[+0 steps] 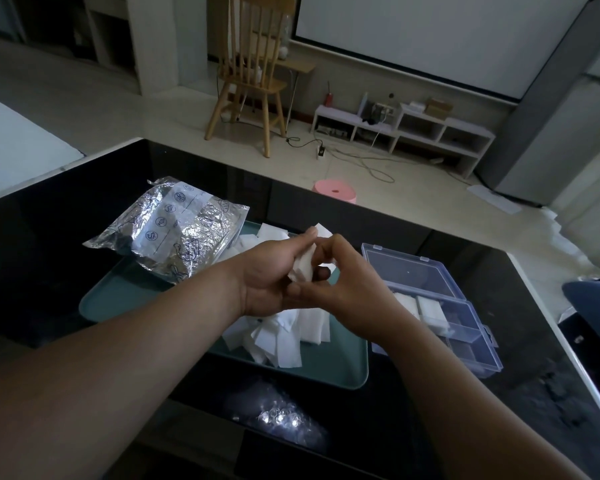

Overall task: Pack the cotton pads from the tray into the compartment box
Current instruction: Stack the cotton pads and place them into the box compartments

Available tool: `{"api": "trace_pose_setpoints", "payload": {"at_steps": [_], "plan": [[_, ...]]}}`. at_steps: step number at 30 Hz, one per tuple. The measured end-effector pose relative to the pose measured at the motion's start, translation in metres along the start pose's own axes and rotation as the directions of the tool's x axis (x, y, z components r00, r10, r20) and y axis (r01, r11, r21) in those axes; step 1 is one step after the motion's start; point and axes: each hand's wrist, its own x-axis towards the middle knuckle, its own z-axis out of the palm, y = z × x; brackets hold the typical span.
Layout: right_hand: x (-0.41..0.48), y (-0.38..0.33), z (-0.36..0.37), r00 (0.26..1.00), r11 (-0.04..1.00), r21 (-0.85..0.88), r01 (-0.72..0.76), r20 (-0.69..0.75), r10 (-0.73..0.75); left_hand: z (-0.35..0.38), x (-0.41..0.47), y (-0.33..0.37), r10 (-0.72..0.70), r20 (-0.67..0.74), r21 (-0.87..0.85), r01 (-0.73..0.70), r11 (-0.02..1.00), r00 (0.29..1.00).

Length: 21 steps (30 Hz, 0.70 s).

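My left hand (274,271) and right hand (343,282) together pinch a few cotton pads (303,268); a big heap (284,337) lies unpacked in the tray (326,372) beneath my grip, few in the compartment box (465,327) to its right.

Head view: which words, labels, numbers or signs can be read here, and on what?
No text is legible.
Foil bag, white label: round blue pictograms and fine print, too small to read.
Compartment box: no print visible.
Cardboard box on the far shelf: too distant to read.
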Motion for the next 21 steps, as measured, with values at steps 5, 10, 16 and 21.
{"api": "trace_pose_setpoints", "payload": {"at_steps": [5,10,16,21], "plan": [[0.001,0.004,0.004,0.999,0.999,-0.013,0.039,-0.015,-0.040,-0.002,0.002,-0.004,-0.004,-0.001,-0.020,0.004,1.000,1.000],[0.008,0.010,-0.004,0.997,0.993,0.109,-0.044,-0.063,0.051,-0.007,-0.005,0.007,0.035,-0.155,-0.120,-0.054,0.991,0.987],[0.002,0.034,0.018,0.983,0.916,-0.387,-0.109,0.097,0.158,-0.020,-0.011,0.011,0.046,-0.384,-0.144,-0.109,0.984,0.922],[-0.003,0.028,0.049,0.988,0.851,-0.525,-0.023,0.118,0.099,-0.019,-0.016,0.010,0.055,-0.407,-0.074,-0.092,0.993,0.912]]}}
